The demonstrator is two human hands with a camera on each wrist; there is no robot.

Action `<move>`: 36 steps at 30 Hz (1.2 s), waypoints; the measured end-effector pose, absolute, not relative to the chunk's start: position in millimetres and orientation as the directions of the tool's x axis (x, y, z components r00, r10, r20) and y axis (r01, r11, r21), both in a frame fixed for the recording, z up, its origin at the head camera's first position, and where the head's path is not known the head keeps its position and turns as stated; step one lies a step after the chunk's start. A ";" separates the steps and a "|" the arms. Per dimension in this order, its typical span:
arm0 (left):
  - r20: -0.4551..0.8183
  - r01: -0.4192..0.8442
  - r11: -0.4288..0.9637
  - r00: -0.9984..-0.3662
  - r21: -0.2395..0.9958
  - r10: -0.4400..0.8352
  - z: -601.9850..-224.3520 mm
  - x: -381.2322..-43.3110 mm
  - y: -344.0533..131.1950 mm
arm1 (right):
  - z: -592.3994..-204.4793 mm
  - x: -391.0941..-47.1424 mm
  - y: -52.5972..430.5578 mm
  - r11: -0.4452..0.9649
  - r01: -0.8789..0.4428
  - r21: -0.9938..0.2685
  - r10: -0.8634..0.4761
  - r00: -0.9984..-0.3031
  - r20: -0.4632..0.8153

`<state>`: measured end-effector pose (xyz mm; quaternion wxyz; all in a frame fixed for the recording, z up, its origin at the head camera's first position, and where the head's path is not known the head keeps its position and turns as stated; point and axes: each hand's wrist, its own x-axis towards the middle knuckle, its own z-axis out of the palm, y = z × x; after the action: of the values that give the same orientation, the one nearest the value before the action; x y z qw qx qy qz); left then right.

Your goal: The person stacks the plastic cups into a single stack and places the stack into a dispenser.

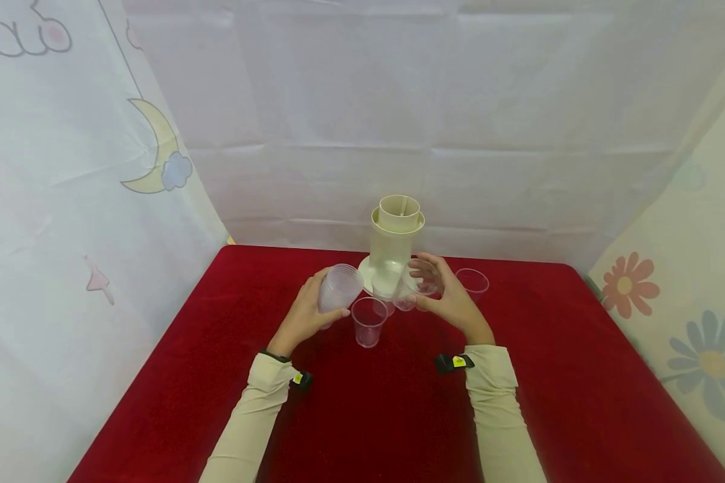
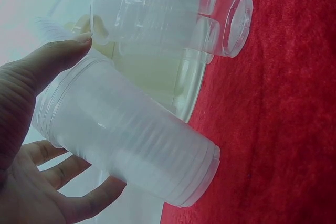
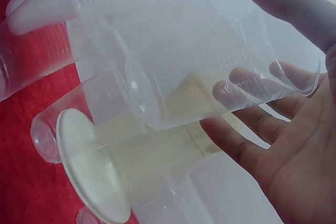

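Tilted in my left hand (image 1: 304, 310) is a stack of nested clear plastic cups (image 2: 131, 135), with the thumb on one side and the fingers on the other. My right hand (image 1: 453, 303) holds a single clear plastic cup (image 3: 210, 72) between thumb and fingers, raised over the table. Between the hands, a clear cup (image 1: 368, 330) stands upright with its rim up, close by the left thumb. Other clear cups partly overlap behind it, in front of a cream cylinder (image 1: 391, 248) with a round base.
Beyond my right hand stands another clear cup (image 1: 472, 280). A red cloth (image 1: 387, 416) covers the table. Pale hanging sheets (image 1: 350, 121) enclose the back and both sides, near the table's edges.
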<state>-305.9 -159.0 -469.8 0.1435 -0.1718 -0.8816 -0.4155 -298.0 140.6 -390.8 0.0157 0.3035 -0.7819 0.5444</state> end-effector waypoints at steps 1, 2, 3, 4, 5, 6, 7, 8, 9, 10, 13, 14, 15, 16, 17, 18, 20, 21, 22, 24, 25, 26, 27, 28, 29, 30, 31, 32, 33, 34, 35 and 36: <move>0.393 0.419 0.597 -0.901 0.684 0.182 -469.8 -306.0 -159.1 | -389.7 -298.2 139.9 0.221 -0.494 -0.841 -0.461 -0.813 0.357; 0.392 0.419 0.596 -0.902 0.686 0.183 -470.0 -306.2 -159.3 | -388.6 -298.1 139.1 0.215 -0.497 -0.841 -0.463 -0.810 0.360; 0.391 0.419 0.593 -0.902 0.688 0.184 -470.2 -306.4 -159.4 | -387.7 -298.1 138.5 0.211 -0.500 -0.840 -0.466 -0.807 0.363; 0.391 0.420 0.591 -0.902 0.689 0.184 -470.5 -306.6 -159.6 | -386.7 -298.2 137.8 0.203 -0.503 -0.840 -0.468 -0.804 0.367; 0.392 0.422 0.589 -0.901 0.689 0.186 -470.8 -306.8 -159.7 | -385.8 -298.2 137.1 0.199 -0.506 -0.839 -0.469 -0.801 0.372; 0.393 0.424 0.587 -0.900 0.690 0.188 -471.0 -306.7 -159.7 | -385.1 -298.3 136.4 0.195 -0.512 -0.837 -0.471 -0.797 0.378; 0.392 0.423 0.585 -0.900 0.691 0.188 -471.3 -306.5 -159.9 | -384.8 -298.4 135.7 0.188 -0.515 -0.836 -0.473 -0.793 0.383; 0.392 0.424 0.584 -0.900 0.693 0.188 -471.7 -306.5 -159.9 | -384.6 -298.5 135.0 0.184 -0.517 -0.836 -0.475 -0.791 0.385; 0.393 0.424 0.581 -0.900 0.694 0.188 -471.7 -306.3 -159.8 | -384.2 -298.7 134.3 0.182 -0.518 -0.836 -0.476 -0.790 0.386; 0.391 0.422 0.581 -0.901 0.696 0.186 -471.8 -306.2 -159.8 | -384.0 -298.9 133.4 0.180 -0.520 -0.835 -0.478 -0.788 0.388; 0.389 0.417 0.583 -0.903 0.697 0.181 -471.1 -306.4 -159.6 | -383.2 -299.7 131.3 0.177 -0.526 -0.832 -0.485 -0.782 0.391; 0.390 0.417 0.584 -0.903 0.696 0.180 -470.7 -306.6 -159.6 | -382.8 -300.1 130.5 0.175 -0.527 -0.831 -0.488 -0.780 0.392; 0.391 0.418 0.583 -0.903 0.696 0.180 -470.3 -306.5 -159.7 | -382.4 -300.7 129.7 0.172 -0.529 -0.831 -0.490 -0.778 0.393; 0.392 0.418 0.584 -0.902 0.695 0.179 -470.0 -306.5 -159.9 | -381.9 -301.1 128.9 0.169 -0.531 -0.830 -0.493 -0.775 0.395; 0.394 0.421 0.584 -0.901 0.694 0.180 -469.6 -306.3 -160.0 | -381.5 -301.5 128.3 0.168 -0.533 -0.829 -0.494 -0.774 0.397; 0.395 0.421 0.584 -0.901 0.694 0.180 -469.2 -306.2 -160.2 | -381.0 -302.0 127.4 0.164 -0.534 -0.829 -0.495 -0.772 0.399; 0.399 0.425 0.581 -0.899 0.694 0.181 -468.7 -305.9 -160.5 | -380.1 -302.6 125.8 0.157 -0.537 -0.829 -0.497 -0.768 0.404; 0.399 0.425 0.580 -0.899 0.695 0.181 -468.7 -305.7 -160.7 | -379.8 -302.7 125.0 0.156 -0.538 -0.828 -0.496 -0.768 0.406; 0.399 0.426 0.579 -0.899 0.696 0.182 -468.4 -305.6 -160.8 | -379.3 -302.9 124.2 0.156 -0.539 -0.828 -0.496 -0.767 0.406; 0.395 0.422 0.579 -0.901 0.698 0.181 -467.8 -305.4 -160.8 | -378.2 -303.1 122.5 0.155 -0.539 -0.828 -0.497 -0.767 0.406; 0.392 0.419 0.579 -0.902 0.699 0.180 -467.7 -305.3 -160.8 | -377.7 -303.2 121.7 0.157 -0.542 -0.826 -0.498 -0.765 0.408; 0.389 0.417 0.581 -0.904 0.699 0.180 -467.8 -305.3 -160.8 | -376.9 -303.4 120.8 0.157 -0.546 -0.823 -0.499 -0.763 0.411; 0.386 0.414 0.581 -0.905 0.701 0.179 -467.6 -305.2 -160.7 | -376.0 -303.6 119.7 0.157 -0.549 -0.821 -0.499 -0.761 0.413; 0.383 0.412 0.582 -0.906 0.701 0.179 -467.5 -305.3 -160.6 | -375.0 -303.8 118.6 0.156 -0.554 -0.818 -0.502 -0.758 0.418; 0.381 0.410 0.582 -0.907 0.702 0.179 -467.5 -305.4 -160.5 | -373.7 -303.8 117.5 0.154 -0.559 -0.814 -0.503 -0.754 0.423; 0.378 0.408 0.580 -0.908 0.705 0.180 -467.3 -305.5 -160.6 | -372.2 -303.6 116.2 0.154 -0.566 -0.810 -0.504 -0.750 0.428; 0.376 0.408 0.577 -0.909 0.708 0.182 -467.5 -305.4 -160.7 | -370.7 -303.6 115.0 0.150 -0.572 -0.806 -0.506 -0.745 0.435; 0.374 0.408 0.574 -0.909 0.710 0.183 -467.6 -305.6 -160.7 | -369.2 -303.6 113.7 0.147 -0.575 -0.805 -0.507 -0.742 0.438; 0.374 0.410 0.570 -0.909 0.712 0.185 -467.4 -305.6 -160.8 | -368.0 -303.7 112.6 0.145 -0.576 -0.805 -0.508 -0.741 0.439; 0.376 0.412 0.566 -0.908 0.714 0.187 -467.6 -305.7 -161.0 | -367.2 -304.1 111.6 0.143 -0.579 -0.803 -0.510 -0.738 0.441; 0.375 0.414 0.561 -0.907 0.717 0.189 -467.8 -305.7 -161.1 | -366.5 -304.5 110.7 0.141 -0.580 -0.802 -0.511 -0.737 0.443; 0.374 0.413 0.557 -0.908 0.720 0.190 -467.8 -305.5 -161.1 | -366.0 -305.0 109.9 0.137 -0.583 -0.801 -0.513 -0.733 0.446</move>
<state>-305.5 -161.1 -467.8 0.1276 -0.1728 -0.8732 -0.4375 -305.0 109.9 -366.0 0.0318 0.3638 -0.7533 0.5469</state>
